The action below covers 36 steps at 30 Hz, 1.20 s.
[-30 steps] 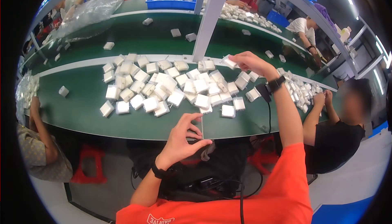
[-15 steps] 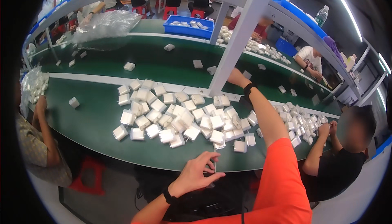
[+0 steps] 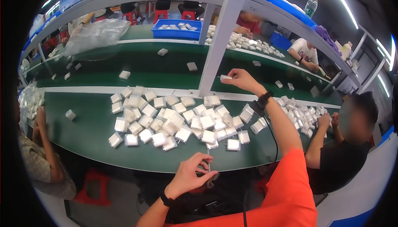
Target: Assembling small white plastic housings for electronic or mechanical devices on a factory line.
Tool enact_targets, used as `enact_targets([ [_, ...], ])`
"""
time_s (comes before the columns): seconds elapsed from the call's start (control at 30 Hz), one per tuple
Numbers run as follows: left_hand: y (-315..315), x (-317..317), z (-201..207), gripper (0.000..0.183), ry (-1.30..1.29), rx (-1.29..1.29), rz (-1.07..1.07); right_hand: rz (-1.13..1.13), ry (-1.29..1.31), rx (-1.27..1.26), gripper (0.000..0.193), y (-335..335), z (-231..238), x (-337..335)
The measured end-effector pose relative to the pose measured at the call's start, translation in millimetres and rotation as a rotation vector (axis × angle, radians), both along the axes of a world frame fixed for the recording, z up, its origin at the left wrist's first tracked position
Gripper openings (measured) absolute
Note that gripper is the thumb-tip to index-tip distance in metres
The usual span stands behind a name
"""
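A spread of white power adapters (image 3: 166, 121), several with a clear film on them, covers the green table (image 3: 87, 140) in front of me. My right hand (image 3: 243, 81) is over the green belt beyond the table, right of the upright post. Its fingertips pinch one white power adapter (image 3: 226, 78). My left hand (image 3: 191, 175) rests at the table's near edge, below the spread. Its fingers are curled toward the thumb, around a thin pale sliver too small to name.
A grey post (image 3: 222, 36) rises from the table's far rail. Loose adapters lie on the green belt (image 3: 145, 63). Past it stand a blue tray (image 3: 176, 28) and a clear plastic bag (image 3: 97, 36). Co-workers sit close on both sides; a second adapter pile (image 3: 300, 117) lies at right.
My right hand has drawn back from behind the post and now shows an adapter in its fingers. My left hand stays at the table edge. The whole view has shifted slightly.
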<state>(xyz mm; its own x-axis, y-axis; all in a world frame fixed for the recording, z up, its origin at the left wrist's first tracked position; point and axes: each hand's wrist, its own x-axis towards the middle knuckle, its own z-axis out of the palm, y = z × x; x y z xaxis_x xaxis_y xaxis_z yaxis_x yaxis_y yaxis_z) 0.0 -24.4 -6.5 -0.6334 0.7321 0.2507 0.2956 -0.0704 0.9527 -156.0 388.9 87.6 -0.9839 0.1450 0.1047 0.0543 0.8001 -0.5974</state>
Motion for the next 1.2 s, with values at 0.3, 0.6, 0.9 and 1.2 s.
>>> enact_targets([
  [0.3,1.5,16.7,-8.6,0.028,0.041,0.11,0.088,-0.011,0.068,-0.134,0.054,-79.9,-16.6,178.2],
  [0.6,-99.2,71.6,-60.1,0.031,0.226,-0.275,0.23,-0.031,0.307,-0.001,0.091,-130.0,-31.7,153.2],
  [0.9,-234.4,148.5,-135.7,0.03,0.069,-0.46,0.641,-0.014,0.133,-0.382,0.014,-120.8,-55.1,377.8],
  [1.2,-221.2,137.9,-98.2,0.044,-0.332,-0.626,0.304,-0.307,-0.284,-0.446,0.04,-219.9,-223.5,473.4],
])
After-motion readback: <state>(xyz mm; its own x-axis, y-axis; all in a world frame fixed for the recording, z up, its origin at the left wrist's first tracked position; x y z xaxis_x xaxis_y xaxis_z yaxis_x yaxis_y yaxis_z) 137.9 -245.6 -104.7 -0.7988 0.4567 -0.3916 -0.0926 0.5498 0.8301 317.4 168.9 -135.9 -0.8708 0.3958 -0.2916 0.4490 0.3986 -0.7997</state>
